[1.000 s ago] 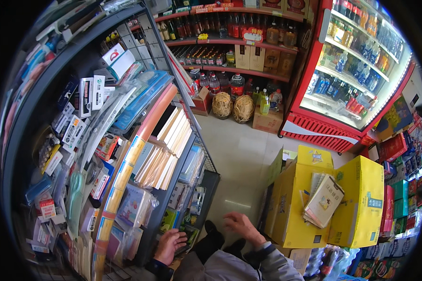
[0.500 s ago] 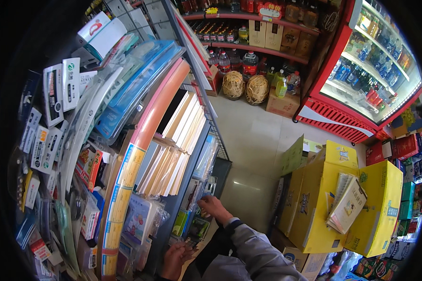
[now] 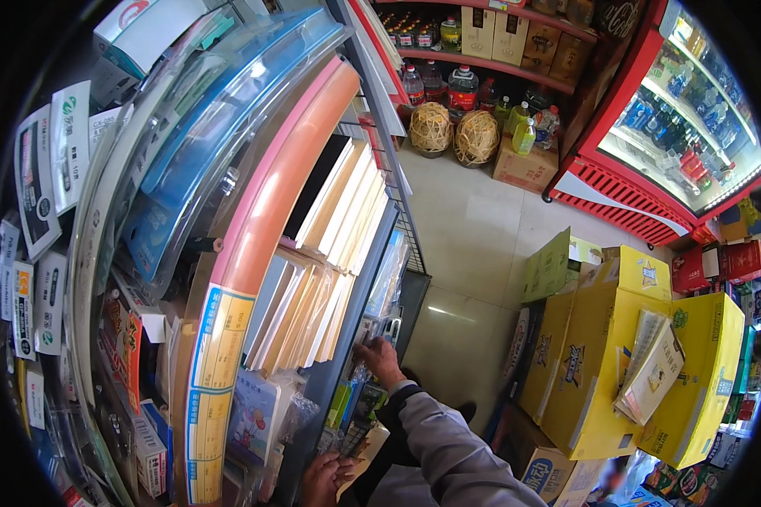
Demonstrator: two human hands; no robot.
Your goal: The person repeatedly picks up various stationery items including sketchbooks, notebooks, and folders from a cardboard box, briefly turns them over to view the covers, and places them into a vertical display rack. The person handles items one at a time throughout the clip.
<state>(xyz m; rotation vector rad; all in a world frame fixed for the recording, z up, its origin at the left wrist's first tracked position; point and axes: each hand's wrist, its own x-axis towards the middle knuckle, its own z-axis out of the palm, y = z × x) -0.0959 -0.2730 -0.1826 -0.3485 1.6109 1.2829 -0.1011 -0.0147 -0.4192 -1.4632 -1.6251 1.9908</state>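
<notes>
My right hand (image 3: 382,363) reaches down to a low grey shelf (image 3: 323,390), its fingers bent in among small clear-wrapped packets. What they pinch, if anything, is too small to make out. Nearer to me, my left hand (image 3: 325,478) sits at the shelf's front with its fingers curled together, and their contents are hidden. Between the two hands lie green packets (image 3: 340,404) and dark packaged goods (image 3: 369,400). Upright stacks of notebooks (image 3: 300,313) fill the shelf just left of my right hand. A notebook with a cartoon cover (image 3: 254,412) in clear wrap stands near my left hand.
A curved pink-orange shelf edge (image 3: 292,169) with price labels rises at left, crowded with boxed stationery. Yellow cartons (image 3: 596,363) stand to the right, with booklets (image 3: 651,372) on top. Farther off are woven balls (image 3: 478,138), drink bottles and a red glass-door fridge (image 3: 685,118).
The view has shifted closer to the left shelf. My right hand has moved slightly farther in among the packets. My left hand stays low at the shelf front with its fingers curled.
</notes>
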